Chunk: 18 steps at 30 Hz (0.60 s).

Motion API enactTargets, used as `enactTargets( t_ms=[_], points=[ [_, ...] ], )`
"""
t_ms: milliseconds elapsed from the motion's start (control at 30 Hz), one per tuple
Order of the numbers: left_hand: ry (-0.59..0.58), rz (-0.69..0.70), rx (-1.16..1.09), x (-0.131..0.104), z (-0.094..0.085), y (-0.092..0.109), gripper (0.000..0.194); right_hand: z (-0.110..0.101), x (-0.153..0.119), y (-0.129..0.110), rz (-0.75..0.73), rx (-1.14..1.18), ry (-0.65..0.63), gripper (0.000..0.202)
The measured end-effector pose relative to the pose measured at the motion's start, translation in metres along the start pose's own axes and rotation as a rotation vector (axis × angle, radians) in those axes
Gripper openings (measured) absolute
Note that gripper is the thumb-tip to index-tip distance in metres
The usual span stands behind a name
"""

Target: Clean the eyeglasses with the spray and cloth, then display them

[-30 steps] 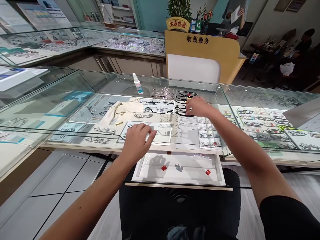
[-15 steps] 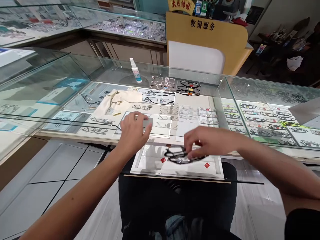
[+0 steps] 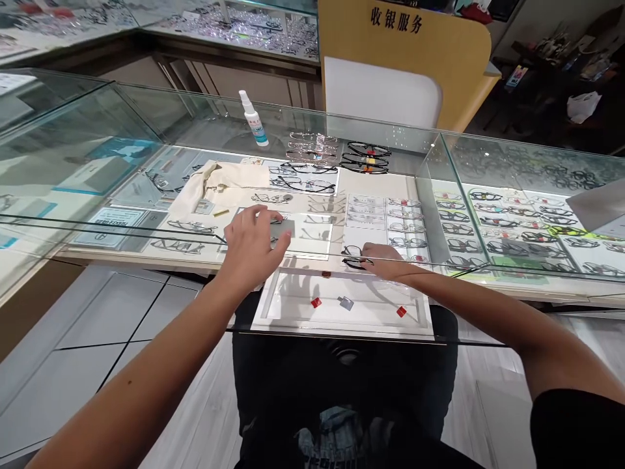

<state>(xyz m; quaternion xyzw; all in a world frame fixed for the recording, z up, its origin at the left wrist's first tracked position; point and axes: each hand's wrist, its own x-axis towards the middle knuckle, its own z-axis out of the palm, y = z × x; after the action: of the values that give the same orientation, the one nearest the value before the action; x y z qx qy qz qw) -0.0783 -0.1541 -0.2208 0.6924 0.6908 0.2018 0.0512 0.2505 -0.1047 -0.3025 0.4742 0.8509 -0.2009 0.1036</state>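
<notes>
My right hand (image 3: 383,259) has its fingers closed on black-framed eyeglasses (image 3: 352,262), over the front part of the glass counter. Part of the glasses is hidden by the hand. My left hand (image 3: 254,247) rests farther left at the glass top, fingers spread and bent, with nothing visible in it. Below and between the hands is a white tray (image 3: 293,321), seen through glass. Red tags (image 3: 316,303) and a small grey tag (image 3: 346,303) show in it. Stacked black eyeglasses (image 3: 366,158) lie toward the counter's back, beside clear and pinkish eyeglasses (image 3: 312,148).
A white spray bottle (image 3: 254,118) stands upright at the counter's back. A cream cloth (image 3: 195,189) lies crumpled on the left. Rows of display eyeglasses (image 3: 512,228) fill the right case. Beyond stands a yellow cashier desk (image 3: 375,45).
My right hand has moved forward, carrying the black eyeglasses from above the tray to the counter top. My left hand stays nearly in place. The view has tilted slightly downward.
</notes>
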Motion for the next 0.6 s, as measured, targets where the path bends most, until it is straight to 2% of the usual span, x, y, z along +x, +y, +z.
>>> enactTargets(
  t_ms=[133, 367, 600],
  points=[
    [0.01, -0.01, 0.015, 0.0, 0.001, 0.002, 0.043, 0.009, 0.016, 0.007, -0.037, -0.098, 0.057, 0.031],
    [0.0, -0.03, 0.017, 0.001, -0.002, 0.007, 0.042, 0.028, 0.02, 0.018, -0.047, -0.196, 0.064, 0.034],
    [0.005, -0.022, -0.028, 0.001, -0.003, 0.007, 0.04, 0.024, 0.016, 0.017, -0.041, -0.223, 0.058, 0.038]
  ],
)
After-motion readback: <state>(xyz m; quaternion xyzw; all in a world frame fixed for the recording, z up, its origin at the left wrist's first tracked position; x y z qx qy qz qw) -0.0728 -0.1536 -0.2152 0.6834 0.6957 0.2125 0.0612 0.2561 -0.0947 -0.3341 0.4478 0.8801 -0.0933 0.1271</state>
